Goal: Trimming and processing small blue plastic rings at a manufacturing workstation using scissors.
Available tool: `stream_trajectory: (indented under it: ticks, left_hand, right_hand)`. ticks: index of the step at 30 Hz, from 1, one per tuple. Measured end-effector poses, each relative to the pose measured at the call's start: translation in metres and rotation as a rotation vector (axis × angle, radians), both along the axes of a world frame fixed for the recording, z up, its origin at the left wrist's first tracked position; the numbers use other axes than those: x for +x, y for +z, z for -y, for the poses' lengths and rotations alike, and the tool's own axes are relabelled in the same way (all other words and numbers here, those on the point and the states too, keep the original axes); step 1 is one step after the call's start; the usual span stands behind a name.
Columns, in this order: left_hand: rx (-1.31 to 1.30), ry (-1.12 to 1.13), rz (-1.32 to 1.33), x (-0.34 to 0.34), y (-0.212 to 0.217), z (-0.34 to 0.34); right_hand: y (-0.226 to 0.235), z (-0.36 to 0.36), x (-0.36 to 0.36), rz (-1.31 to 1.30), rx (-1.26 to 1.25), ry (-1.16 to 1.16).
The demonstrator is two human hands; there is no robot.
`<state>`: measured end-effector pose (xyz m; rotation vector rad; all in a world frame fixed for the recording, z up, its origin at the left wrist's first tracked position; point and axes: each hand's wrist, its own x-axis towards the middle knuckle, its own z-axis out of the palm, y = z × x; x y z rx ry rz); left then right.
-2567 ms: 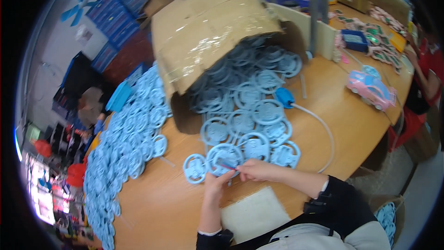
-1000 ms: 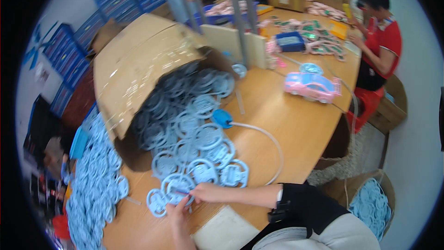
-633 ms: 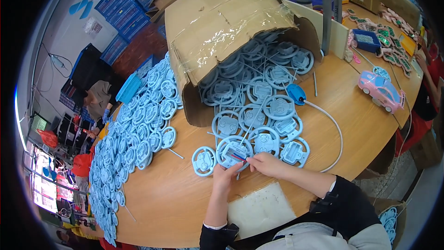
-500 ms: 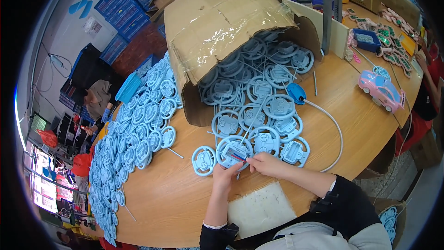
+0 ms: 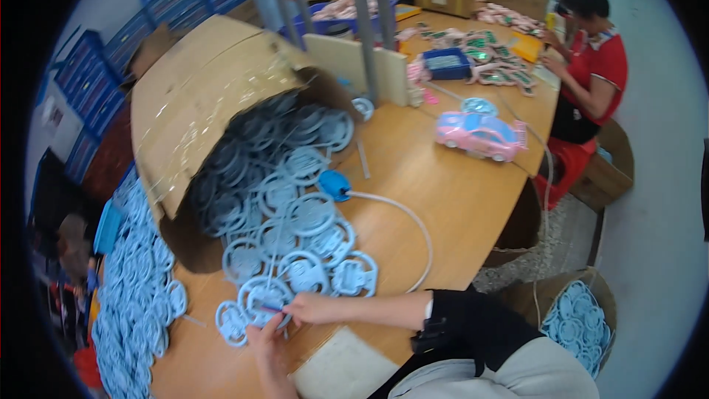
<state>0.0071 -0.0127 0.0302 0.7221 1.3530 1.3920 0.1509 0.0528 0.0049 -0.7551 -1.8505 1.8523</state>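
One pale-blue toy steering wheel (image 5: 255, 295) in play, on the tabletop (image 5: 443, 203) at the near end of the heap spilling from the open carton (image 5: 196, 92), another blue wheel (image 5: 231, 323) right beside it. R hand (image 5: 309, 308) is pinched on a thin reddish-purple strip (image 5: 270, 309) over the wheel's lower part. L hand (image 5: 266, 337) sits at the near rim, fingertips next to the R's; too blurred to tell if it's gripping anything. Good form here, w/ parts this fiddly: L steadies the rim vs. skidding, R keeps its pinch short & light, no yanking, strip kept clear of neighbouring spokes.
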Motion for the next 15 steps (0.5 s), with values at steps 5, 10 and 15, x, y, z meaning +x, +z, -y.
stream_trajectory:
  ticks: [5,10,15]
  left_hand:
    - [0.014,-0.050,0.087,0.001,-0.005,-0.002]
    - [0.017,-0.084,0.051,0.008,-0.008,-0.003]
    - [0.006,-0.060,0.073,0.007,0.000,-0.002]
  right_hand:
    - [0.006,0.005,0.007,0.084,-0.030,-0.033]
    - [0.003,0.005,0.013,0.069,-0.039,-0.056]
    - [0.003,0.002,0.007,0.040,0.023,-0.052]
